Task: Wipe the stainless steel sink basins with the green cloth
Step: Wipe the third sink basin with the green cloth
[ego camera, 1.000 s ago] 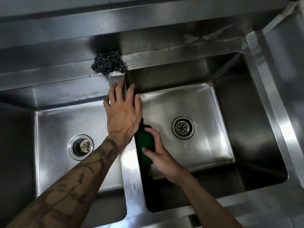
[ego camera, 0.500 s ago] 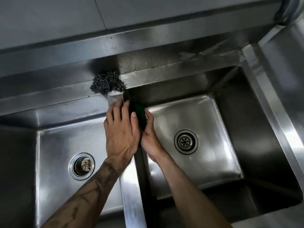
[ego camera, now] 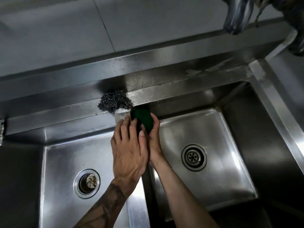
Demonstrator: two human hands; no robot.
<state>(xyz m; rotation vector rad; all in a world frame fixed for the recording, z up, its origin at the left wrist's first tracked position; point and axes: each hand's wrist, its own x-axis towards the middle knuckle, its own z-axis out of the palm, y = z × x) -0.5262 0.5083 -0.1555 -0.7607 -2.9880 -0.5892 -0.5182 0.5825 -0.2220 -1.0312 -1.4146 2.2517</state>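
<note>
Two stainless steel basins lie below me: the left basin point(ego camera: 65, 162) and the right basin point(ego camera: 227, 145), split by a narrow divider point(ego camera: 136, 208). My right hand point(ego camera: 153, 140) holds the green cloth point(ego camera: 143, 119) against the right basin's left wall, near its back corner. The fingers curl round the cloth's edge. My left hand point(ego camera: 128, 150) rests flat on top of the divider, fingers straight, just left of the cloth.
A steel wool scourer point(ego camera: 115, 102) sits on the back ledge at the head of the divider. Each basin has a round drain: the left drain point(ego camera: 86, 183) and the right drain point(ego camera: 194, 157). Dark items point(ego camera: 238, 14) hang at the top right.
My right hand has slid the green cloth along the divider wall from the front toward the back corner. My left hand stays on the divider. My view has shifted toward the back wall.
</note>
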